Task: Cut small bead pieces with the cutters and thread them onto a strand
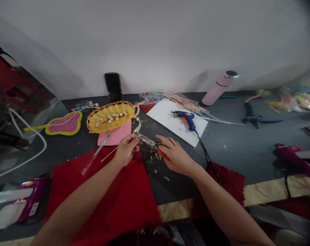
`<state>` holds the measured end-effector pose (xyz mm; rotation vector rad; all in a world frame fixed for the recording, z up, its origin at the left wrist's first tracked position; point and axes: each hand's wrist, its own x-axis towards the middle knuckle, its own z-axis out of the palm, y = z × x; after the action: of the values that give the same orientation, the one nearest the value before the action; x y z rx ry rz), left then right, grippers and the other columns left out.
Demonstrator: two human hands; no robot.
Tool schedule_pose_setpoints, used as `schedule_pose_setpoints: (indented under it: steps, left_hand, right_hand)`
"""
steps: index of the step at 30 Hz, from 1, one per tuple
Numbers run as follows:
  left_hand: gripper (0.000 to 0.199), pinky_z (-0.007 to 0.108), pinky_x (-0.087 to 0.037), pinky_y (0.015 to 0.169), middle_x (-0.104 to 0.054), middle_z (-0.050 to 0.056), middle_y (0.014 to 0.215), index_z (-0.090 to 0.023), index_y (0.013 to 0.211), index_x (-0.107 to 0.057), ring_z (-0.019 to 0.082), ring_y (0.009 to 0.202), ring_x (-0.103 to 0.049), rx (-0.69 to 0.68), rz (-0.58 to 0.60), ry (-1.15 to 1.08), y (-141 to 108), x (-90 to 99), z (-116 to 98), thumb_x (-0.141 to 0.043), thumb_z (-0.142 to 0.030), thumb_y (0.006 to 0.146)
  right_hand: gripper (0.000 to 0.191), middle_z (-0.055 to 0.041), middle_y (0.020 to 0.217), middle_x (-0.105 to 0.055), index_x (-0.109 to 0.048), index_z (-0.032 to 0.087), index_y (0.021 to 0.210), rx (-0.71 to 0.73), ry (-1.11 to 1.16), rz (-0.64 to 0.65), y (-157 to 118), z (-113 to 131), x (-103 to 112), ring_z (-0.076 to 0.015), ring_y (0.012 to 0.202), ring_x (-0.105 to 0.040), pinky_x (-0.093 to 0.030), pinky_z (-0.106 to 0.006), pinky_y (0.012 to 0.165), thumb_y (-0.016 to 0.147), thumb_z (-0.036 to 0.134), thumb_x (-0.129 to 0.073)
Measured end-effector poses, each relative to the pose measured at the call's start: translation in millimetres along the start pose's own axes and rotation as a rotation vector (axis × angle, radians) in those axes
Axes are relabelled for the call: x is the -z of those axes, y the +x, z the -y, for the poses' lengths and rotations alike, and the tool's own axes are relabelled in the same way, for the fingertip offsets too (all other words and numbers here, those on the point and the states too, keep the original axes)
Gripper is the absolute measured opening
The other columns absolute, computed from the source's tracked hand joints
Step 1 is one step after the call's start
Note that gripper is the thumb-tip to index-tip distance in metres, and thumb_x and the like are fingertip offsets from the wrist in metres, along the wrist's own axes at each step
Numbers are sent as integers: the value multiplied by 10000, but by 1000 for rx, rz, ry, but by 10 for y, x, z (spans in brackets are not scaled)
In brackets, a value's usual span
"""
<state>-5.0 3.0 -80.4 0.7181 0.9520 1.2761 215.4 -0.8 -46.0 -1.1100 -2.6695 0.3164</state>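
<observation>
My right hand (174, 155) is wrapped round the red handles of a pair of metal pliers (148, 140), whose jaws point left. Against the jaws, my left hand (127, 149) pinches a thin pale stick (109, 154) that slants down to the left. Pale crumbs (156, 157) lie on the dark table below the pliers. A red cloth (106, 194) spreads under my left forearm. Behind my left hand is a yellow woven basket (103, 118) with small pale pieces in it, partly over pink paper (119, 134).
A blue glue gun (185, 118) lies on a white board (165, 118), its cable running toward me. Behind are wrapped sticks (183, 101), a phone (113, 86) and a pink bottle (217, 89). Purple devices (33, 198) stand at both sides; a pink-yellow tray (65, 123) is left.
</observation>
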Motion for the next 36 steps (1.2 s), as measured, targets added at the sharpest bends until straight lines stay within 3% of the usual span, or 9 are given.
schedule_pose_setpoints:
  steps: [8,23,26,30,36]
  left_hand:
    - [197,144,-377,464,-611,-18,641,-150,764,-596,35,479,-466,16,-13,33,-1,-3,0,-725,-279,689]
    - [221,154,-366,452,-609,-11,627,-141,727,-586,43,470,-457,8,-8,55,-11,-10,-9,-729,-303,685]
    - [217,156,-359,456,-606,-13,622,-142,711,-581,43,471,-460,5,-13,60,-14,-9,-14,-725,-302,689]
    - [224,163,-352,458,-601,-13,618,-143,707,-575,47,472,-457,14,-3,66,-15,2,-9,-727,-306,682]
    - [194,160,-353,459,-604,-11,623,-141,717,-576,46,474,-461,1,17,92,-33,13,0,-705,-285,704]
  right_hand:
    - [229,-116,1312,-458,-573,174,1011,27,37,-20,6,-5,-28,-249,1147,-452,-433,-419,907,837,125,-433]
    - [236,-133,1305,-476,-562,166,1012,37,56,-41,-2,-7,-63,-251,1150,-476,-429,-433,932,809,107,-458]
    - [347,-146,1288,-494,-508,154,1116,18,111,-60,-4,-30,-96,-246,1159,-485,-421,-427,955,775,98,-479]
    - [570,-164,1274,-505,-316,130,1346,-4,125,-87,-8,-38,-121,-259,1149,-493,-430,-436,949,805,174,-489]
    - [508,-145,1191,-545,-381,130,1323,-25,94,-28,9,-1,-110,-248,1084,-516,-444,-388,925,828,192,-477]
